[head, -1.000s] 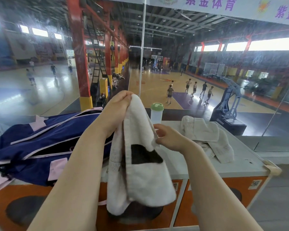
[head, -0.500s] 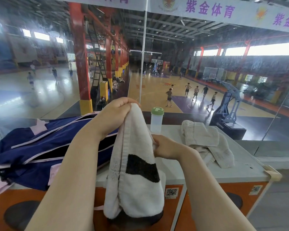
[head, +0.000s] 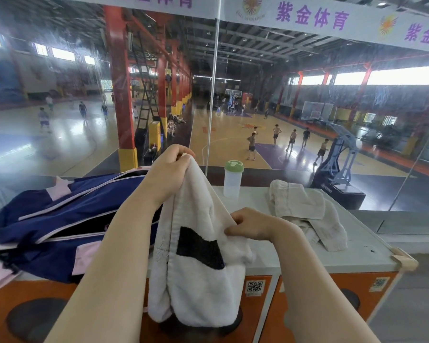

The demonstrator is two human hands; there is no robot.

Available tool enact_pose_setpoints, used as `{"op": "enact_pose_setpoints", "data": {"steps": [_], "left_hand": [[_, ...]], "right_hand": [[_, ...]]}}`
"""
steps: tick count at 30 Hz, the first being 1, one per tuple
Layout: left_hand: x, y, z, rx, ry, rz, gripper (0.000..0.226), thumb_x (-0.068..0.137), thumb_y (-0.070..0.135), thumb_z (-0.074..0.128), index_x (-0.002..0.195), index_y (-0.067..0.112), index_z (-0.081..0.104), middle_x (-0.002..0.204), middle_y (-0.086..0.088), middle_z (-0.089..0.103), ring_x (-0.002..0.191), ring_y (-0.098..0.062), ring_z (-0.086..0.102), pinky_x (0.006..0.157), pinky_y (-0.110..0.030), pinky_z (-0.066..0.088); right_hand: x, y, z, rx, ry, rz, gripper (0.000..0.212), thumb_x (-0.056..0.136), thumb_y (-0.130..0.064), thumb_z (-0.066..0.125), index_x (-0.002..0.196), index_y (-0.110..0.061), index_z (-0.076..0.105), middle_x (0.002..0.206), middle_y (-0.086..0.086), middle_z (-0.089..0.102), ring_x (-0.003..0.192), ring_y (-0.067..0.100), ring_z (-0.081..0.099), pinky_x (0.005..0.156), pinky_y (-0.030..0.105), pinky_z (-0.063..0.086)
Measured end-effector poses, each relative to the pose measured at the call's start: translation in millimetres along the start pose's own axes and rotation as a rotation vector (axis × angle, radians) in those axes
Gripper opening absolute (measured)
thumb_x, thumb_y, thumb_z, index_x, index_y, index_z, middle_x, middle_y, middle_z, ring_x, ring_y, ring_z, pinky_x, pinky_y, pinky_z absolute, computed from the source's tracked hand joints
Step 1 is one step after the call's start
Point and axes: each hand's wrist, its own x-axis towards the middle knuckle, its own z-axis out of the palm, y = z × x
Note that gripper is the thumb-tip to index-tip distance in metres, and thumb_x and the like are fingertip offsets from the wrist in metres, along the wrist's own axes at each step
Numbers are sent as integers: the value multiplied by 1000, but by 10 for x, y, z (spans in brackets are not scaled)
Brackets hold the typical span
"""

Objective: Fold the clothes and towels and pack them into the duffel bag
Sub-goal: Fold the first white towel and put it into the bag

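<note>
The left hand (head: 169, 172) has its fingers curled tight over the top of a white towel (head: 198, 263), pinching the gathered cloth up high. Lower down, the right hand (head: 250, 225) pinches the towel's right edge between thumb and bent fingers. The towel, with a black patch on it, hangs doubled in front of the counter (head: 357, 246), its bottom free in the air before the orange cabinet fronts (head: 332, 298). To the left the navy and pink duffel bag (head: 60, 219) lies on the counter, zip mouth open, just beside the left forearm. To the right, a crumpled beige towel (head: 305, 211) lies on the counter top. A clear bottle with a green lid (head: 233, 179) stands at the back edge against the glass pane (head: 282, 107), between the hands and that beige towel. Bare counter shows near its right corner.
</note>
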Motion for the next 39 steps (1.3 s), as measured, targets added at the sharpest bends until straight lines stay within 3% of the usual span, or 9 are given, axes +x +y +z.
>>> {"op": "enact_pose_setpoints", "data": {"steps": [5, 8, 12, 17, 21, 26, 32, 37, 39], "left_hand": [[-13, 49, -1, -44, 106, 119, 20, 102, 20, 41, 111, 22, 58, 105, 14, 57, 94, 4, 50, 73, -12, 34], [-12, 71, -2, -109, 189, 132, 20, 102, 21, 41, 113, 22, 58, 103, 16, 57, 93, 4, 51, 74, -13, 36], [-1, 53, -97, -155, 258, 112, 20, 102, 23, 41, 113, 25, 57, 105, 17, 55, 98, 4, 50, 78, -15, 37], [57, -80, -255, -205, 377, 46, 23, 100, 25, 41, 115, 24, 59, 112, 12, 57, 108, -9, 52, 90, -27, 41], [78, -142, -238, -203, 458, 29, 21, 98, 24, 40, 109, 27, 58, 101, 21, 53, 108, -10, 50, 91, -29, 40], [75, -152, -87, -247, 479, 11, 21, 97, 23, 44, 110, 22, 61, 106, 9, 59, 102, -11, 55, 90, -29, 44], [38, -94, 134, -317, 513, -5, 18, 99, 20, 46, 106, 27, 60, 113, 4, 59, 104, -11, 54, 95, -27, 42], [90, -20, 45, -350, 549, -23, 21, 96, 19, 46, 110, 21, 63, 106, 6, 62, 102, -14, 58, 89, -25, 46], [123, 20, -39, -329, 549, -21, 21, 95, 20, 46, 108, 23, 63, 104, 8, 62, 102, -12, 58, 90, -26, 46]], "right_hand": [[-40, 193, -50, 50, -31, 133, 33, 85, -28, 63, 112, -10, 66, 111, 10, 66, 98, 21, 62, 89, 38, 53], [-58, 275, -71, 41, -14, 151, 30, 85, -29, 65, 107, -8, 68, 99, 7, 67, 90, 19, 62, 81, 31, 52], [-79, 305, -142, 109, 430, -29, 34, 92, -28, 58, 70, -2, 54, 62, -2, 45, 61, 13, 41, 63, 32, 34], [-303, 133, -319, 410, 707, -132, 41, 95, -30, 58, 59, -10, 53, 59, -9, 40, 57, 7, 37, 56, 20, 31], [-399, 64, -362, 432, 633, -146, 47, 94, -36, 59, 76, 7, 57, 71, 3, 47, 68, 13, 45, 66, 28, 35], [-695, 173, -405, 405, 343, -109, 43, 90, -40, 63, 83, 3, 65, 80, 8, 61, 75, 21, 57, 75, 32, 45], [-951, 356, -455, 344, 27, 4, 29, 81, -8, 68, 109, -13, 64, 111, 5, 67, 106, 22, 62, 96, 33, 48], [-988, 276, -527, 236, 196, -67, 24, 77, 10, 59, 75, -12, 67, 78, -4, 64, 78, 9, 58, 76, 22, 45], [-951, 230, -576, 175, 359, -140, 20, 79, 6, 63, 70, -11, 67, 87, -6, 66, 82, 6, 59, 78, 19, 45]]}}
